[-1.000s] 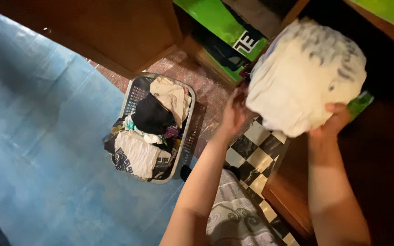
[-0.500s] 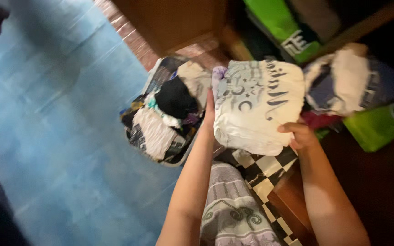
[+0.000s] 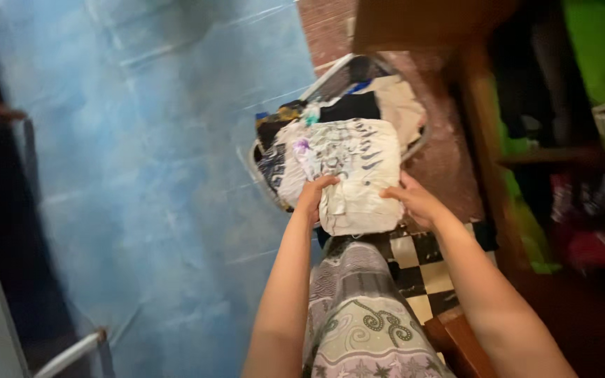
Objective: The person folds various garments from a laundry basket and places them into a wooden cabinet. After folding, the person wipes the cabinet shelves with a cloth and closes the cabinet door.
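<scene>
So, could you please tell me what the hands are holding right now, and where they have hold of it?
A folded white cloth, held by its near edge: left hand on the left corner, right hand on the right.

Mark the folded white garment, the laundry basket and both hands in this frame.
folded white garment [image 3: 350, 175], head view, on its printed top face.
laundry basket [image 3: 332, 72], head view, on its pale far rim.
left hand [image 3: 314, 196], head view, back of the hand.
right hand [image 3: 414, 201], head view, back of the hand.
</scene>
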